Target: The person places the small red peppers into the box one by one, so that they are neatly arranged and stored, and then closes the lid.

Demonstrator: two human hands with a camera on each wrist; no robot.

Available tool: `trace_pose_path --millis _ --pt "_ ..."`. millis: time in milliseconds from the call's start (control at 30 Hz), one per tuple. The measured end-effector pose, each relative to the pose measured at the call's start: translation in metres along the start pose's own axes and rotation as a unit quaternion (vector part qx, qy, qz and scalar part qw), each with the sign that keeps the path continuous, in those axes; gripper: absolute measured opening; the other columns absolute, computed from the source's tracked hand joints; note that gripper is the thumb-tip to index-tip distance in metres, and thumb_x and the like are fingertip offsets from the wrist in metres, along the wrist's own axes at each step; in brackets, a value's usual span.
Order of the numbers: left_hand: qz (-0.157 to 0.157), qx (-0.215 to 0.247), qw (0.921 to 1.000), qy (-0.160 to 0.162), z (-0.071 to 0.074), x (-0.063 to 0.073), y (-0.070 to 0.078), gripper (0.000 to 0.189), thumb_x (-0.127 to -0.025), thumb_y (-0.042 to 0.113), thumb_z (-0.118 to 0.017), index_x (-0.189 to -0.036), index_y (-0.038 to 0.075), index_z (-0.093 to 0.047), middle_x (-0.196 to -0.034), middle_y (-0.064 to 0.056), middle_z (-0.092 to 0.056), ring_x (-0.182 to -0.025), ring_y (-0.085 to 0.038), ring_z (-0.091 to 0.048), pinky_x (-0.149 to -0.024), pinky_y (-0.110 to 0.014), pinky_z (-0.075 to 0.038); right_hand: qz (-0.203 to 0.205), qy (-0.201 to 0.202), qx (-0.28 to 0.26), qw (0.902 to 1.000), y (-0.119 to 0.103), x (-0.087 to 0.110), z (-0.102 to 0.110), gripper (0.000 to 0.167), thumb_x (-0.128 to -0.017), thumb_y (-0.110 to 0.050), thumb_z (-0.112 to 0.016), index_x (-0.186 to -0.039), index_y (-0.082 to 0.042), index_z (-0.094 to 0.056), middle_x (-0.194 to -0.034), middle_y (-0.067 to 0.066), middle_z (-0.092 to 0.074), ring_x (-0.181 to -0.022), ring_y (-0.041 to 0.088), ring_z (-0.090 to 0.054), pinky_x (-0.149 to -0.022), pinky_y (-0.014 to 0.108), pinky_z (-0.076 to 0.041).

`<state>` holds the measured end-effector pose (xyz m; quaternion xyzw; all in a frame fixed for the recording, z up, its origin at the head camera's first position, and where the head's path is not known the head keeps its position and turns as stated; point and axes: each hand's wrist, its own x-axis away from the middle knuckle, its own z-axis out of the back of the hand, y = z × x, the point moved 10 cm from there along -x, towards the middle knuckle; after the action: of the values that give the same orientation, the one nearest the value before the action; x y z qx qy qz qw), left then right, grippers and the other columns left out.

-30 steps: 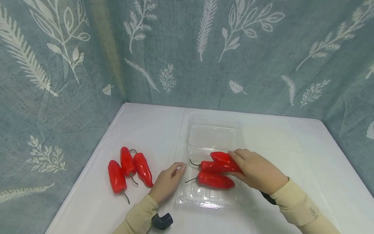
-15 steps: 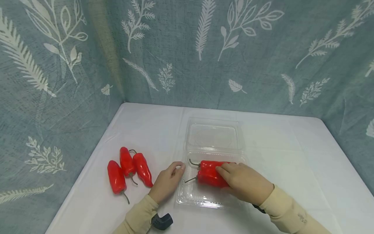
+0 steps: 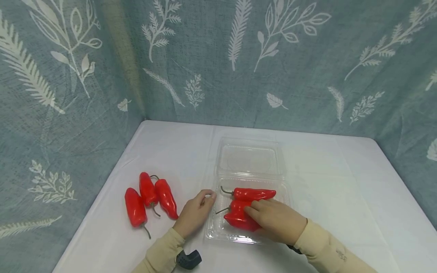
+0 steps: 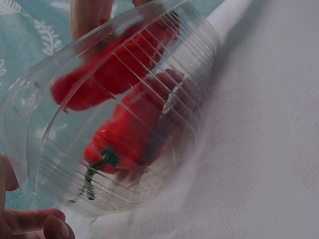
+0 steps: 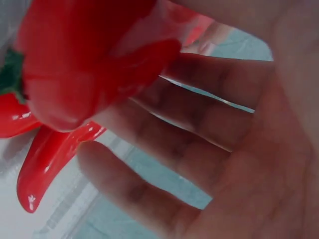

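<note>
Beige sleeves [image 3: 162, 253], black wrist device [image 3: 189, 260]

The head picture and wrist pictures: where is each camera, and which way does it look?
Head: on the person's head, looking forward and down at the table, red peppers and clear box; left hand, right hand and sleeves show.
Left wrist: on that wrist, looking at the box's side; left fingertips show low down, other fingers up top.
Right wrist: on that wrist, looking at the right palm and fingers, with a pepper close up.
Shared: head and left wrist both show peppers inside the box.
</note>
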<state>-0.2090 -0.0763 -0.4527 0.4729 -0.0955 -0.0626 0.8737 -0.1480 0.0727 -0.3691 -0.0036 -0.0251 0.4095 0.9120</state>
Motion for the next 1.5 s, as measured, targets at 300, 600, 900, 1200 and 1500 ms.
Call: trace_pose_path --millis 300,600,900,1200,1500 --pt "-0.004 -0.001 1.0 0.001 0.001 0.001 0.0 0.038 -0.097 0.041 -0.051 -0.121 0.013 -0.059 -0.065 0.001 -0.047 -0.06 -0.013 -0.044 -0.056 -0.027 -0.038 -0.004 -0.021 -0.004 0.9998 0.002 -0.004 -0.006 0.052 -0.067 -0.03 -0.087 -0.111 -0.016 -0.064 -0.09 -0.002 -0.064 -0.083 0.013 -0.061 -0.078 0.03 -0.055" --pt "-0.011 0.003 0.9999 0.008 0.004 0.003 0.004 0.035 -0.097 0.039 -0.052 -0.119 0.013 -0.06 -0.065 0.001 -0.046 -0.059 -0.012 -0.043 -0.056 -0.026 -0.036 -0.011 -0.036 -0.013 0.9992 0.003 -0.009 -0.014 0.051 -0.067 -0.031 -0.087 -0.111 -0.019 -0.065 -0.09 -0.002 -0.062 -0.083 0.011 -0.058 -0.075 0.029 -0.055" --pt "-0.008 -0.003 1.0 0.004 0.004 0.003 0.005 0.035 -0.097 0.039 -0.051 -0.119 0.013 -0.059 -0.064 0.001 -0.046 -0.059 -0.012 -0.043 -0.056 -0.026 -0.038 0.001 -0.035 -0.005 0.9994 0.001 -0.011 -0.016 0.049 -0.067 -0.029 -0.087 -0.111 -0.023 -0.067 -0.086 -0.004 -0.06 -0.08 0.01 -0.056 -0.071 0.025 -0.053" --pt "-0.005 -0.003 1.0 -0.002 0.001 0.002 0.004 0.034 -0.097 0.036 -0.051 -0.12 0.013 -0.059 -0.064 0.001 -0.048 -0.059 -0.013 -0.044 -0.055 -0.025 -0.039 0.014 -0.034 0.014 0.9992 -0.006 -0.011 -0.017 0.047 -0.07 -0.032 -0.084 -0.113 -0.024 -0.069 -0.087 -0.004 -0.061 -0.081 0.011 -0.057 -0.073 0.026 -0.052" --pt "-0.001 -0.005 1.0 -0.002 0.001 0.002 0.002 0.032 -0.097 0.033 -0.051 -0.121 0.013 -0.059 -0.065 0.002 -0.049 -0.059 -0.013 -0.046 -0.055 -0.025 -0.039 -0.017 -0.06 -0.031 0.9976 -0.004 -0.01 -0.02 0.046 -0.071 -0.025 -0.083 -0.114 -0.017 -0.068 -0.088 -0.002 -0.059 -0.079 0.011 -0.057 -0.067 0.024 -0.052"
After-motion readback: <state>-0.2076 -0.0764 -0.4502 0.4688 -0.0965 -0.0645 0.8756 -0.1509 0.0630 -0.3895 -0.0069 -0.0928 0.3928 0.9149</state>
